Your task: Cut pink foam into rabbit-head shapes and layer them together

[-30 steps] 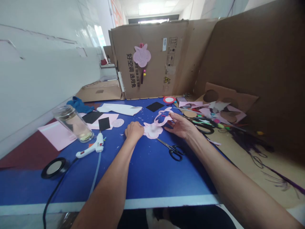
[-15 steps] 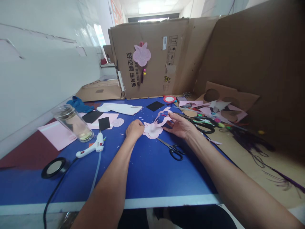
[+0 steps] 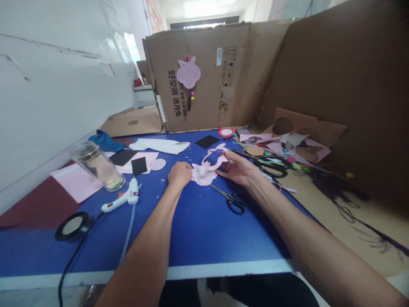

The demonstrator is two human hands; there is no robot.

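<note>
A pink flower-shaped cutout (image 3: 198,178) with a whitish, raised-looking middle lies on the blue table. My left hand (image 3: 180,174) is closed at its left edge, with the fingertips pinching the rim. My right hand (image 3: 239,169) pinches a curling pink strip (image 3: 218,162) between thumb and fingers; the strip arches up over the cutout's right side. A thin red bit shows near the right fingertips, too small to name. Just below the cutout lie black-handled scissors (image 3: 230,200), blades toward it.
To the left are a white glue gun (image 3: 128,197), a black tape roll (image 3: 73,226) and a glass jar (image 3: 99,166). Larger black-handled scissors (image 3: 271,166) and paper scraps crowd the right. A finished-looking pink flower (image 3: 188,74) hangs on the cardboard wall (image 3: 207,102) behind.
The pink strip has shifted slightly left and curls more openly above the cutout. Both hands keep nearly the same places; the view has moved a little.
</note>
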